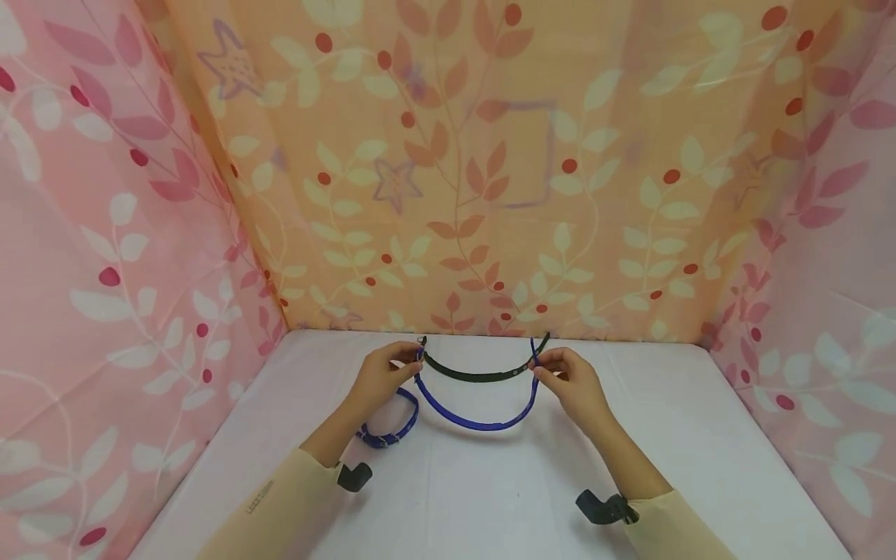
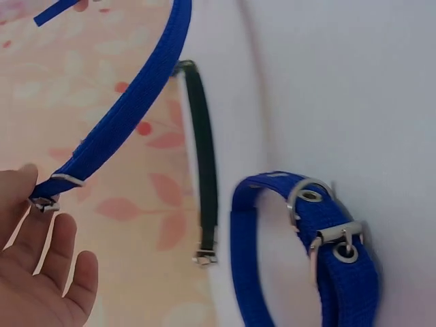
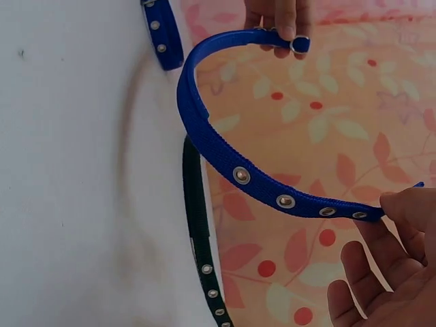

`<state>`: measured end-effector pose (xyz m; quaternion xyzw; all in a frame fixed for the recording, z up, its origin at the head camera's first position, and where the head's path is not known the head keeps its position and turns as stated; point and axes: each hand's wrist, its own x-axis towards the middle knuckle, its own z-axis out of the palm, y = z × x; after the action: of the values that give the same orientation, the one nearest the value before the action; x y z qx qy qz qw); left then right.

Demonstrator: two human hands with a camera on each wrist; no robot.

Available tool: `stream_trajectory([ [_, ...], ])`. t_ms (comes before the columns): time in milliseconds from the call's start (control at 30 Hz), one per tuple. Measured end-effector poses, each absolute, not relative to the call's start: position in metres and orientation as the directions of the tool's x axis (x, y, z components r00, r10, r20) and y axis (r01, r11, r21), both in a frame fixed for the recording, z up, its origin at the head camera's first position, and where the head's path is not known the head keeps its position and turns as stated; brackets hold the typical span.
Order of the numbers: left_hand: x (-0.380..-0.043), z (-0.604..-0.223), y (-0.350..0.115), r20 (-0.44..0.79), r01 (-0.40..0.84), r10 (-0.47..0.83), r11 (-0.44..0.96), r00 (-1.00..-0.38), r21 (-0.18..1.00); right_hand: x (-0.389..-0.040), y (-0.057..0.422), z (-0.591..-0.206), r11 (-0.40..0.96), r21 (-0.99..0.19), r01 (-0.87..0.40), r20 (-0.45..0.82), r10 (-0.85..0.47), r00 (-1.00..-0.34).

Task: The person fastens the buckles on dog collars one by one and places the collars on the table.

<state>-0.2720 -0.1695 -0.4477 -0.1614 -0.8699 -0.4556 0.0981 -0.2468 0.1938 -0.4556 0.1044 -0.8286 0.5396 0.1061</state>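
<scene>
A blue collar with metal eyelets sags in a U between my two hands in the head view. My left hand pinches its buckle end; the metal buckle shows at the fingertips in the left wrist view. My right hand pinches the other end, past the row of eyelets. Behind it a dark green collar, unbuckled, lies on the table near the back wall. A second blue collar, buckled into a loop, sits on the table beside my left wrist.
The white table ends at an orange floral curtain. Pink floral curtains stand on both sides. Black camera mounts are strapped to both wrists, over beige sleeves.
</scene>
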Motion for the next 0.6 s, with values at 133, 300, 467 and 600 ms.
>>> stream_trajectory([
  [133, -0.258, -0.439, -0.173, 0.324, 0.394, 0.225, 0.518, -0.919, 0.759, -0.231, 0.191, -0.439, 0.391, -0.855, -0.342, 0.338, -0.082, -0.938],
  [300, -0.236, -0.426, -0.172, 0.356, 0.423, 0.229, 0.511, -0.906, 0.748, -0.219, 0.187, -0.423, 0.365, -0.831, -0.419, 0.411, -0.105, -0.906],
  [467, -0.215, -0.417, -0.168, 0.412, 0.468, 0.225, 0.485, -0.883, 0.738, -0.201, 0.180, -0.413, 0.392, -0.795, -0.464, 0.456, -0.119, -0.882],
  [600, -0.202, -0.412, -0.165, 0.436, 0.488, 0.221, 0.438, -0.872, 0.755, -0.188, 0.174, -0.408, 0.433, -0.744, -0.509, 0.505, -0.135, -0.852],
])
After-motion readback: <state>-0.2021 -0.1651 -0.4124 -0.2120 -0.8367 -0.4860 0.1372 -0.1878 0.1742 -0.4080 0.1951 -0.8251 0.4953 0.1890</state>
